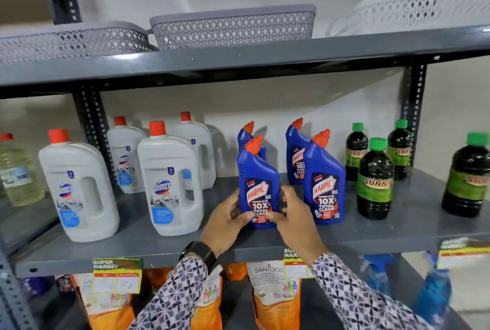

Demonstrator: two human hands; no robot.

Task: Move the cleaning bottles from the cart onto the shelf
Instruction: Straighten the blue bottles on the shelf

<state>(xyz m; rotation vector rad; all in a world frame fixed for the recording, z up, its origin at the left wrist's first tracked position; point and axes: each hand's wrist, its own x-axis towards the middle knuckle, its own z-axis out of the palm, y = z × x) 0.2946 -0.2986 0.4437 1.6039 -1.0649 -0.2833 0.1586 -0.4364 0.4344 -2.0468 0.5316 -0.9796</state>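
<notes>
Both hands are on one blue bottle (pixel 257 186) with a slanted orange cap, which stands upright near the front edge of the grey metal shelf (pixel 169 247). The left hand (pixel 225 219) wraps its fingers round the bottle's lower left side and the right hand (pixel 294 213) closes on its lower right side, thumbs meeting across the bottom of the label, so the bottle is clamped between the two; its base looks to be down on the shelf, though the fingers hide part of it. A black wristband (pixel 202 252) sits on the left wrist, and both arms wear patterned black-and-white sleeves (pixel 355 292). Just behind the held bottle stands a second blue one (pixel 245 136), mostly hidden, and to the right are two more blue bottles (pixel 324 183), one in front of the other, close to the held one but not touching it. To the left stand four big white jugs (pixel 169 181) with red caps, two in front and two behind, with a pale yellow bottle (pixel 17 170) at the far left edge. To the right is a group of dark bottles (pixel 375 181) with green caps and green labels. On the shelf above sit grey lattice baskets (pixel 233 26) and a white one (pixel 421 10). Price tags (pixel 116 275) hang from the front lip of the shelf, and below it are orange and white pouches (pixel 273 295) and blurred blue spray bottles (pixel 432 295). No cart shows from where I stand.
</notes>
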